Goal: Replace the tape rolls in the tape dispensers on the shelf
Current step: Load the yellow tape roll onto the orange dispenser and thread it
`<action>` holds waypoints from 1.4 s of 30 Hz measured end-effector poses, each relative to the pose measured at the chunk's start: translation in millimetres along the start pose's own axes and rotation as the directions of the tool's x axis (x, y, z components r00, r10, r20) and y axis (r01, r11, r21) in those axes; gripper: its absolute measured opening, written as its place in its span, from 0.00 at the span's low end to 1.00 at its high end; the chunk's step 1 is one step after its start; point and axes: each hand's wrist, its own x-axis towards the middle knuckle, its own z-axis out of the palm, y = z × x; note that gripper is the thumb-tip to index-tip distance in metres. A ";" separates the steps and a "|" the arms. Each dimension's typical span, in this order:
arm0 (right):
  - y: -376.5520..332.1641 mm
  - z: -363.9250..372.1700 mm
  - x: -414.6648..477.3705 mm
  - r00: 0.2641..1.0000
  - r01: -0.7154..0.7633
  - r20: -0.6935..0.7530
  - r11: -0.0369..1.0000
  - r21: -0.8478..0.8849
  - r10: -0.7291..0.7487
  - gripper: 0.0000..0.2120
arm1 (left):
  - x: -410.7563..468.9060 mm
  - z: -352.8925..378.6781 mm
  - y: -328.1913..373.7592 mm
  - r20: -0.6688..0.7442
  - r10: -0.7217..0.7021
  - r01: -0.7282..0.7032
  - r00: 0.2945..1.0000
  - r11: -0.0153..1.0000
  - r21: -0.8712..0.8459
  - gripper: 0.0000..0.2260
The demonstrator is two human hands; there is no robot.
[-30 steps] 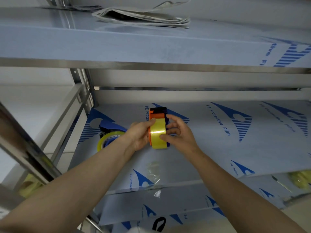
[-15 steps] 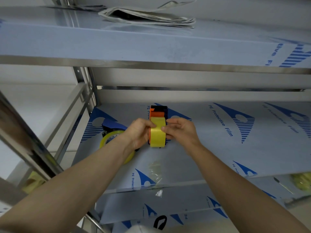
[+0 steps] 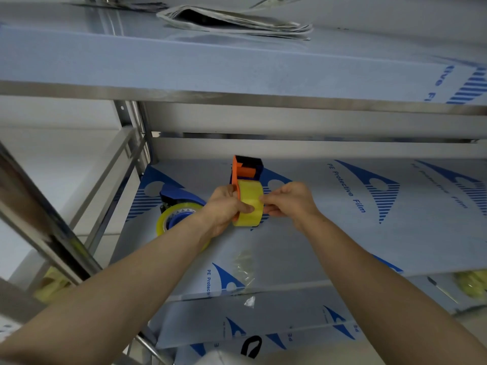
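Note:
An orange and dark blue tape dispenser (image 3: 245, 171) stands on the middle shelf (image 3: 329, 233) with a yellow tape roll (image 3: 250, 198) mounted in it. My left hand (image 3: 226, 209) grips the dispenser and roll from the left, thumb across the roll's face. My right hand (image 3: 287, 201) pinches the roll's right edge with its fingertips. A second, blue tape dispenser (image 3: 181, 198) lies on its side to the left, carrying a clear yellowish tape roll (image 3: 171, 219); my left forearm partly covers it.
The shelf is covered in blue-printed protective film. A crumpled scrap of clear tape (image 3: 243, 267) lies near the shelf's front edge. Folded newspapers (image 3: 234, 22) rest on the upper shelf. Steel uprights (image 3: 131, 133) stand at the left. Yellowish rolls (image 3: 471, 285) sit lower right.
My right hand has shifted from the roll's front face to its right edge and pinches there. My left thumb has come across the roll. The dispenser stays in place.

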 end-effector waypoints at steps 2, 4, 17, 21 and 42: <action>-0.4 0.1 1.4 1.000 -0.009 0.009 0.999 -0.031 0.009 0.06 | 0.6 0.7 -0.9 -0.006 0.011 -0.010 1.000 0.999 0.033 0.21; -1.5 0.7 2.4 1.000 -0.026 0.007 0.999 -0.045 0.027 0.05 | 1.0 1.1 -1.6 -0.010 0.025 -0.024 1.000 0.996 0.082 0.21; -7.6 -11.1 6.7 0.894 -0.420 0.275 0.874 0.245 0.352 0.05 | 4.4 0.8 -0.4 0.016 0.142 -0.142 0.990 0.964 0.227 0.27; -8.3 -11.8 7.9 0.877 -0.452 0.328 0.835 0.315 0.351 0.04 | 6.7 3.3 1.6 -0.010 0.152 -0.146 0.988 0.965 0.220 0.27; 17.9 25.0 -11.3 0.969 0.247 -0.002 0.967 -0.053 -0.248 0.18 | 1.3 4.4 10.6 -0.072 -0.032 0.016 0.997 0.978 -0.206 0.14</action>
